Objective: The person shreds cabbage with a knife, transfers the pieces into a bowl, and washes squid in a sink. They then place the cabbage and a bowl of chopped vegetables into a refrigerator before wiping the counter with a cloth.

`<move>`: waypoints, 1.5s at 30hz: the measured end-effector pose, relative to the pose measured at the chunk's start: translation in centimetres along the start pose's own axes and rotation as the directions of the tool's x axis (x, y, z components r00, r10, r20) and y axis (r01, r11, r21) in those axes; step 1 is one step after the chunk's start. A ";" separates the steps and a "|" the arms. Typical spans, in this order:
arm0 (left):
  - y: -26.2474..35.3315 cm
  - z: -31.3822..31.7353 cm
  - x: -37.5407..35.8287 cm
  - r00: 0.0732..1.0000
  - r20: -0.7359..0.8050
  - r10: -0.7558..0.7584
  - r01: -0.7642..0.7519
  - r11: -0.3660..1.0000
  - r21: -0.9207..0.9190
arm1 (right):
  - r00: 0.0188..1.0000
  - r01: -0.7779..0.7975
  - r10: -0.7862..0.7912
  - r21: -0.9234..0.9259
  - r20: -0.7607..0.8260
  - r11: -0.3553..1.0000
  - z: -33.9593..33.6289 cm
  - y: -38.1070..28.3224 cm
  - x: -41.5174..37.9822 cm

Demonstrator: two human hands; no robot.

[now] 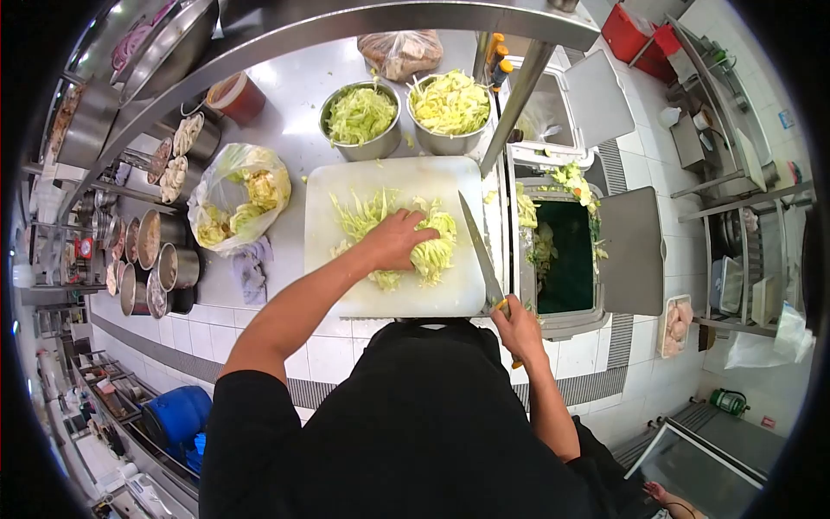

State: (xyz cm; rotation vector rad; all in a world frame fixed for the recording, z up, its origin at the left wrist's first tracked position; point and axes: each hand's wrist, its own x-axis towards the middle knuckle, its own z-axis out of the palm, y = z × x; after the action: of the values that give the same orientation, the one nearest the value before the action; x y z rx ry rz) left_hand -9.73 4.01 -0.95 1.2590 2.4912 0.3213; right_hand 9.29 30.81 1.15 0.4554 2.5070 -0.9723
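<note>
Both hands work: left hand (399,242) presses palm-down on shredded cabbage (432,251), right hand (517,329) clamped around knife (480,255).

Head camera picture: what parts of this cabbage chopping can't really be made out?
- Cabbage under the left hand: the palm covers it, so the grip on it is unclear.
- Knife handle: almost all hidden inside the right hand.
- Bag at the counter's far end: contents blurred by plastic and partly cut off by the metal shelf bar.
- Small tins on the left: contents too small and warped by the lens.
</note>
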 end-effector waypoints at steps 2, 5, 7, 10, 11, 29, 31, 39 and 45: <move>0.5 -0.2 -0.3 0.997 -0.014 -0.080 0.079 0.994 -0.082 | 1.000 0.000 0.000 0.013 0.009 1.000 0.0 0.1 0.4; -0.1 0.5 -0.5 0.986 -0.077 -0.148 0.125 0.962 -0.241 | 0.999 -0.016 0.015 0.031 0.035 0.999 -0.4 0.1 1.0; 0.4 -1.1 -1.0 0.978 -0.139 -0.157 0.115 0.956 -0.271 | 0.999 0.020 -0.022 0.036 0.047 0.999 -0.7 0.0 1.3; 0.4 -3.9 -1.8 0.957 -0.178 -0.231 0.133 0.889 -0.439 | 0.998 0.020 -0.021 0.027 0.056 0.999 -1.0 -0.1 1.8; -0.1 -5.2 -2.1 0.932 -0.224 -0.285 0.123 0.830 -0.544 | 0.998 0.004 -0.005 0.016 0.062 1.000 -1.1 -0.1 1.9; -17.3 -16.1 5.1 0.544 -0.657 -0.522 0.134 0.827 -0.546 | 0.998 0.002 -0.004 0.036 0.065 0.999 -1.0 0.0 2.5; -18.2 -14.3 6.0 0.603 -0.640 -0.476 0.351 0.879 -0.323 | 0.998 0.003 -0.005 0.032 0.066 0.999 -1.0 -0.1 2.5; -18.0 -10.9 8.1 0.640 -0.464 -0.612 0.636 0.762 -0.126 | 0.993 -0.045 0.040 0.050 0.111 0.998 -1.1 -0.5 3.8; -16.7 -11.2 10.0 0.610 -0.291 -0.737 0.763 0.645 -0.035 | 0.997 -0.024 0.018 0.069 0.080 0.997 -2.0 -1.3 4.5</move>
State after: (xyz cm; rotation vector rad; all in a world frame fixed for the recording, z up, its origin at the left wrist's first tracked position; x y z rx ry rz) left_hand -31.89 1.79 1.75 0.0657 3.0329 0.1634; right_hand 4.37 31.97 1.03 0.4543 2.3992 -1.0518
